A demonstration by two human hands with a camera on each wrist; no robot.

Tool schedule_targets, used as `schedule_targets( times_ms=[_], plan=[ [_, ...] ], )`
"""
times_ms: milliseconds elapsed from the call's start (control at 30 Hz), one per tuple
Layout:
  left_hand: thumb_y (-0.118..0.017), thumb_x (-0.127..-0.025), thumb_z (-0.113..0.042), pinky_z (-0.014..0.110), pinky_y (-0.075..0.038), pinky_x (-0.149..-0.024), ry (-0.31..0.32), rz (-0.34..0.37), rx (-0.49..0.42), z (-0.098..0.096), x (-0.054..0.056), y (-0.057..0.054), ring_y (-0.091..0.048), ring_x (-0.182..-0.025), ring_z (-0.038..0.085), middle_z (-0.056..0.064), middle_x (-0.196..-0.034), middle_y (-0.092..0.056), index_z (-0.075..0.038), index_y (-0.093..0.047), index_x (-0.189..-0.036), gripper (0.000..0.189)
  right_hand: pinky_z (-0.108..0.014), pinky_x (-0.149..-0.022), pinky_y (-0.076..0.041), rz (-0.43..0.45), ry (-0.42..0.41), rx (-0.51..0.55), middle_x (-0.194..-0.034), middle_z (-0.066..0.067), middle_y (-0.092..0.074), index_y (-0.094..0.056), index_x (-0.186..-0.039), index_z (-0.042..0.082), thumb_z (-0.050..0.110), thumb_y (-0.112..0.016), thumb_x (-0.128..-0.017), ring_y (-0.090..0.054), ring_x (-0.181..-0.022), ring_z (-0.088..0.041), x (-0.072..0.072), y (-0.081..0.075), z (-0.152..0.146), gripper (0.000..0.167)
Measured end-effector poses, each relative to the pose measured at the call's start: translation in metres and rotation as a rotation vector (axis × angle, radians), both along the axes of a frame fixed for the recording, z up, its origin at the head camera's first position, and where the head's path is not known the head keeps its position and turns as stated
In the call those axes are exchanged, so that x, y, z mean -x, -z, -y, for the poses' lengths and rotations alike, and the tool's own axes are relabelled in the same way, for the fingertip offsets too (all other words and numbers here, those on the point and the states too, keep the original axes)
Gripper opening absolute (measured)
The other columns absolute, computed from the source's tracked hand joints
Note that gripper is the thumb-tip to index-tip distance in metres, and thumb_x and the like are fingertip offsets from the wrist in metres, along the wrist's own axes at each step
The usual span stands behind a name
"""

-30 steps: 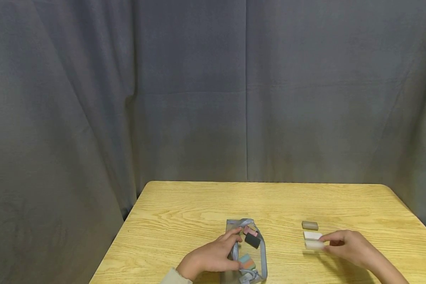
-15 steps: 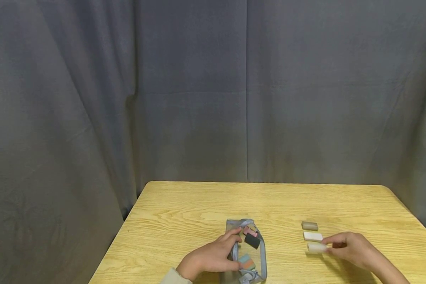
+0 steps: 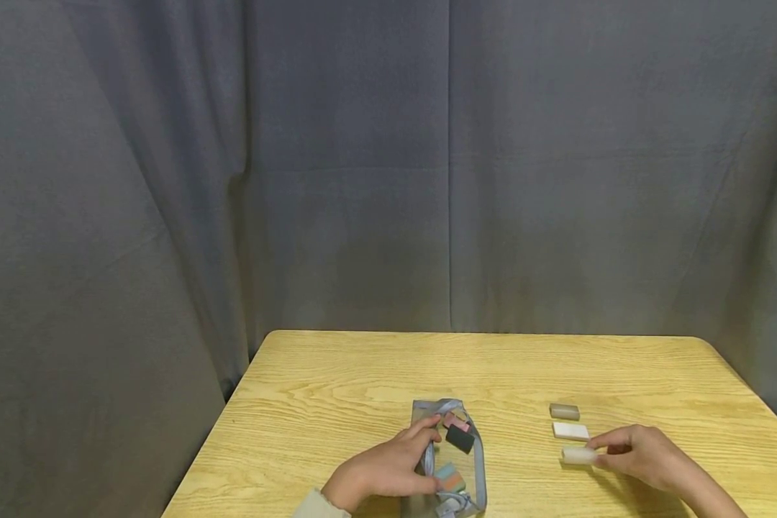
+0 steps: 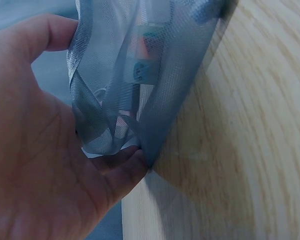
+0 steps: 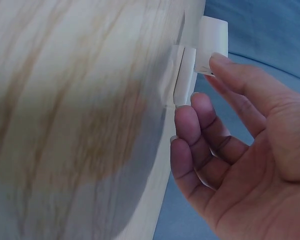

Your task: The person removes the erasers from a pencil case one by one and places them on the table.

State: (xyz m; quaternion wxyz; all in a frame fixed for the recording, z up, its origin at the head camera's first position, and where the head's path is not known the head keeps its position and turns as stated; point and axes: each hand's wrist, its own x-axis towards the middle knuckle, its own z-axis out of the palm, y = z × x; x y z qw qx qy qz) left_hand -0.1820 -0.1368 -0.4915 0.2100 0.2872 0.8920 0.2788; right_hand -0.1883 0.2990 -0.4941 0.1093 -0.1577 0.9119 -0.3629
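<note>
My right hand (image 3: 647,455) pinches a whitish eraser (image 3: 578,455) between thumb and index finger, low over the table; its other fingers curl loosely in the right wrist view. Just beyond the held eraser lie a white eraser (image 3: 570,431) and a grey-beige one (image 3: 565,411), forming a short column. My left hand (image 3: 385,464) grips the open side of a grey-trimmed mesh pouch (image 3: 482,475), its thumb and fingers spread along the rim. Through the mesh show a black eraser (image 3: 460,438), a pink piece (image 3: 456,421) and a blue-and-orange striped block (image 3: 450,477).
The wood-grain table (image 3: 337,374) has rounded far corners. Dark grey curtains (image 3: 350,180) hang behind it and along both sides. The pouch and the column of erasers stand apart, with bare tabletop between them.
My right hand has brought the pinched eraser slightly toward me and to the right, widening the gap from the white eraser. The left hand and the pouch have stayed put.
</note>
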Motion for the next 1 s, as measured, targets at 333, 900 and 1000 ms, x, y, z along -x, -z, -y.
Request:
schedule_targets(
  times_ms=[333, 900, 1000],
  plan=[
    [-0.054, -0.092, -0.066, 0.05, -0.04, -0.112, -0.008, -0.013, 0.008, -0.0018, -0.0006, -0.002, -0.02, -0.154, 0.027, -0.015, -0.169, -0.006, -0.015, -0.04, -0.15, 0.078, -0.02, -0.052, -0.035, 0.022, 0.016, -0.015, -0.076, 0.002, -0.057, -0.077, -0.111, 0.004, 0.021, -0.076, -0.089, -0.041, -0.061, -0.004, 0.0055, 0.0019, 0.001, 0.028],
    [-0.053, -0.092, -0.068, 0.043, -0.045, -0.108, -0.027, 0.021, -0.003, -0.0018, 0.0, 0.0, -0.03, -0.149, 0.02, -0.015, -0.164, -0.02, -0.022, -0.026, -0.16, 0.086, -0.021, -0.054, -0.036, 0.014, 0.031, -0.044, -0.078, 0.002, -0.061, -0.078, -0.107, 0.005, 0.021, -0.08, -0.086, -0.043, -0.063, -0.005, 0.0089, 0.0083, 0.0023, 0.027],
    [-0.057, -0.092, -0.06, 0.045, -0.043, -0.109, -0.007, 0.008, 0.001, -0.0009, -0.0003, 0.0001, -0.023, -0.153, 0.026, -0.013, -0.167, -0.012, -0.018, -0.039, -0.152, 0.075, -0.021, -0.055, -0.037, 0.001, 0.025, -0.045, -0.078, 0.002, -0.061, -0.078, -0.107, 0.006, 0.022, -0.081, -0.085, -0.044, -0.064, -0.004, 0.0093, 0.009, 0.0016, 0.027]
  ],
)
